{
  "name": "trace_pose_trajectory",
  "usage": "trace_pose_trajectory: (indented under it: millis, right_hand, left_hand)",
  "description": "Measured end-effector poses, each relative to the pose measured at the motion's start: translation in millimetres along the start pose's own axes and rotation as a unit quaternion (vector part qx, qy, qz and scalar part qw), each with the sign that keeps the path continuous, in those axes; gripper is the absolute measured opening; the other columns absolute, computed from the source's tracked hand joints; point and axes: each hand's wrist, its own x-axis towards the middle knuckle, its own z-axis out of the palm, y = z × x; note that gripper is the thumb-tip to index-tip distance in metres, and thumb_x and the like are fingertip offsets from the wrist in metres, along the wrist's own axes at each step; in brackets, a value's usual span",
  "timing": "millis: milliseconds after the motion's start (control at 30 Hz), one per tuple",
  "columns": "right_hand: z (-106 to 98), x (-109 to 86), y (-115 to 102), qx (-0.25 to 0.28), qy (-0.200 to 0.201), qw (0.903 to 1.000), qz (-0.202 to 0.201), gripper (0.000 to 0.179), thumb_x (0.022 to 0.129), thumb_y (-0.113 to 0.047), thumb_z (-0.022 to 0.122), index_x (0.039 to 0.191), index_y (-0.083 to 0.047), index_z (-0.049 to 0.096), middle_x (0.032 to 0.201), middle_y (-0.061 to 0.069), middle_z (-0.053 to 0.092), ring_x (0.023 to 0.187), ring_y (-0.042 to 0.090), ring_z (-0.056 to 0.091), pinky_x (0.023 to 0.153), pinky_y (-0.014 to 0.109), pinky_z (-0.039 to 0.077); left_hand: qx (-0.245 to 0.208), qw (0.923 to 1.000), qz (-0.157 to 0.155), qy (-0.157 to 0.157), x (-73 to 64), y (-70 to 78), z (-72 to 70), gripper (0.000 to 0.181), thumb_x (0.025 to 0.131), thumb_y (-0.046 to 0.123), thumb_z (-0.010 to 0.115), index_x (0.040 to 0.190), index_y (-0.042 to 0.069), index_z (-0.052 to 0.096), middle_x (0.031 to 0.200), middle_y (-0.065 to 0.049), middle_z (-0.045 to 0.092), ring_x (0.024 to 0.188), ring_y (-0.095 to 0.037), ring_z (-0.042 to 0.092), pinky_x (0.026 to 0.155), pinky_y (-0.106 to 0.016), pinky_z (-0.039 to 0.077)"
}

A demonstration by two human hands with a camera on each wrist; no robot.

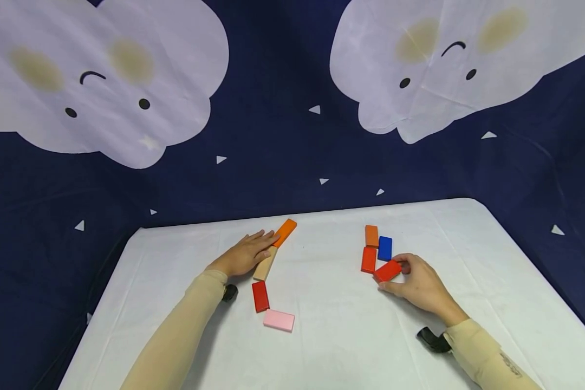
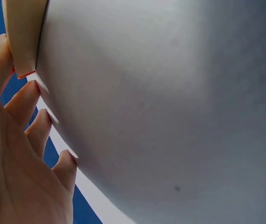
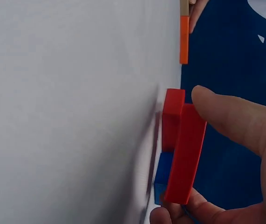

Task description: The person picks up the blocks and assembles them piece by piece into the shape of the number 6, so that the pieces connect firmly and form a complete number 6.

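My left hand (image 1: 244,255) lies flat with fingers extended, fingertips on the near end of an orange block (image 1: 286,232) and thumb along a natural wood block (image 1: 265,264). These two blocks run end to end in a slanted line. Below them sit a red block (image 1: 260,297) and a pink block (image 1: 279,320), set at an angle. On the right, my right hand (image 1: 421,284) pinches a red block (image 3: 187,154) between thumb and fingers. It is beside another red block (image 1: 368,260) and a blue block (image 1: 385,248), with a second orange block (image 1: 371,236) behind.
The white-covered table (image 1: 322,357) ends at a dark blue curtain (image 1: 273,179) with clouds and small triangles. Black wrist devices show beside the left sleeve (image 1: 190,319) and the right sleeve (image 1: 487,355).
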Motion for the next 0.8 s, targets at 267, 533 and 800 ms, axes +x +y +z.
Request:
trace_pose_trajectory:
  millis: [267,533,800]
  right_hand:
    - [-10,-5.1,-12,0.011,0.007,0.9997,-0.023,0.079,0.074,-0.043,0.088,0.13,0.002,0.055,0.107,0.015,0.062,0.094,0.029,0.057,0.074,0.037,0.047]
    - [-8,-12.4,-28,0.015,0.022,0.9974,-0.067,0.076,0.074,-0.041,0.089,0.129,0.0,0.056,0.116,0.013,0.063,0.101,0.03,0.059,0.08,0.041,0.048]
    - [-2,-19.5,-44,0.02,0.028,0.996,-0.083,0.074,0.074,-0.039,0.09,0.128,-0.002,0.057,0.117,0.01,0.063,0.103,0.031,0.058,0.082,0.044,0.048]
  left_hand:
    - [0.0,1.0,0.003,0.002,-0.6,-0.8,-0.9,0.053,0.109,0.035,0.043,0.159,0.018,0.033,0.164,-0.008,0.028,0.152,-0.031,0.019,0.122,-0.057,0.011]
    - [-0.003,1.0,0.008,0.003,-1.3,0.2,-1.0,0.053,0.109,0.034,0.044,0.158,0.017,0.034,0.164,-0.009,0.028,0.152,-0.032,0.019,0.122,-0.058,0.011]
    - [-0.001,1.0,0.005,0.002,-0.7,1.1,-1.2,0.053,0.109,0.034,0.043,0.159,0.017,0.033,0.164,-0.008,0.028,0.152,-0.032,0.019,0.122,-0.057,0.011]
